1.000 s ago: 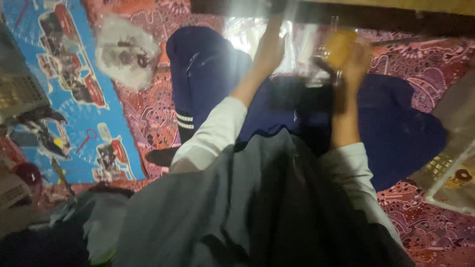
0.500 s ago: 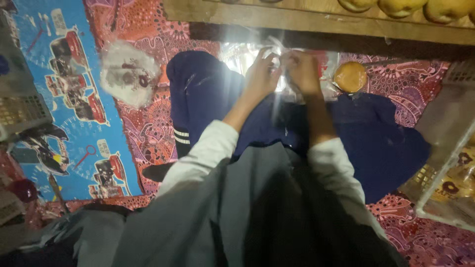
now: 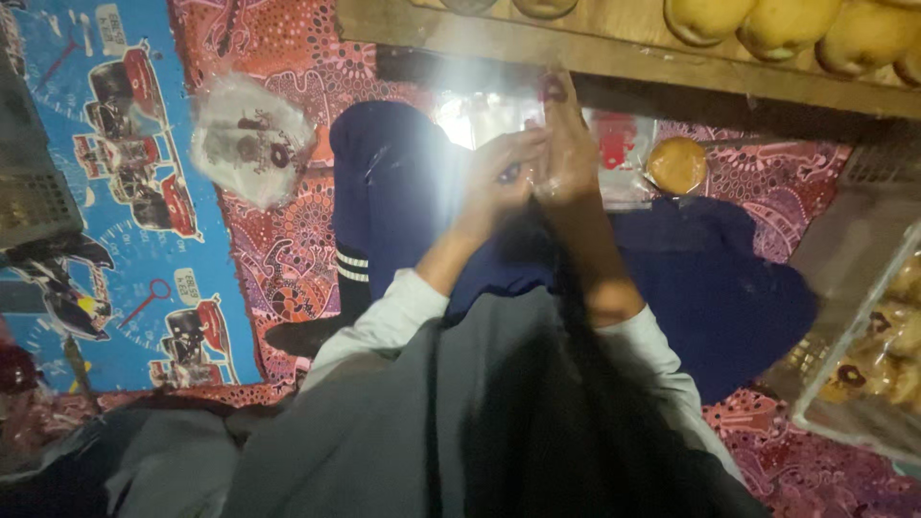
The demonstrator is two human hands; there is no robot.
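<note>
My left hand [image 3: 499, 177] and my right hand [image 3: 566, 144] are raised together in front of me, fingers pinching a clear plastic bag [image 3: 480, 115] that glares white in the light. The bag's printed red part [image 3: 614, 144] shows just right of my right hand. A round golden bun [image 3: 676, 165] lies on plastic to the right of the hands, on my dark blue lap [image 3: 729, 288]. Whether the held bag has anything in it is hidden by glare.
A wooden board [image 3: 614, 53] crosses the top, with several pale buns [image 3: 796, 24] on it. A clear tray of packed pastries [image 3: 883, 345] stands at right. A crumpled printed plastic bag [image 3: 251, 139] lies on the red patterned mat, beside a blue printed mat [image 3: 125, 192].
The right hand let go of the bun, which now lies at right. Both hands came together on the clear plastic bag. The view tilted up and shows the board with buns.
</note>
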